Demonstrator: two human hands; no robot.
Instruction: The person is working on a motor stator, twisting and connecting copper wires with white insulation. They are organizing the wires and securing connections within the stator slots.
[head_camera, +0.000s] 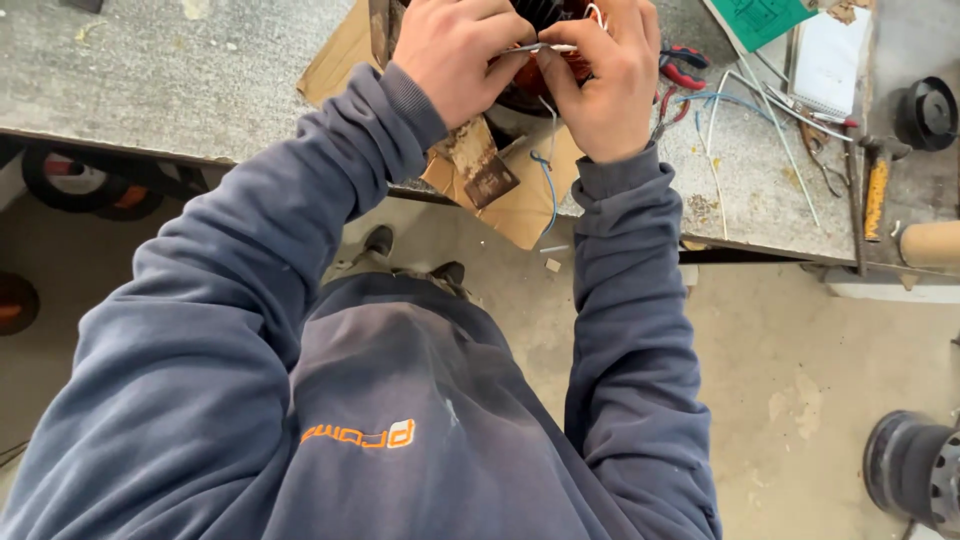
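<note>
My left hand (455, 55) and my right hand (605, 75) meet at the top of the view over a dark round part with reddish-copper windings (530, 85), mostly hidden behind them. Both hands pinch a thin white sleeve or wire (545, 47) that runs between the fingertips. A blue wire (548, 185) and a white one hang down below the part. The part rests on a sheet of brown cardboard (520, 205) at the workbench edge. My blue sleeves fill the lower half of the view.
On the grey workbench (150, 80) lie red-handled pliers (682, 70), loose wires (760, 110), a hammer with a yellow handle (876, 190), a white notepad (828, 55), a green board (760, 15) and a cardboard tube (930, 243). A dark round motor part (915, 470) sits on the floor.
</note>
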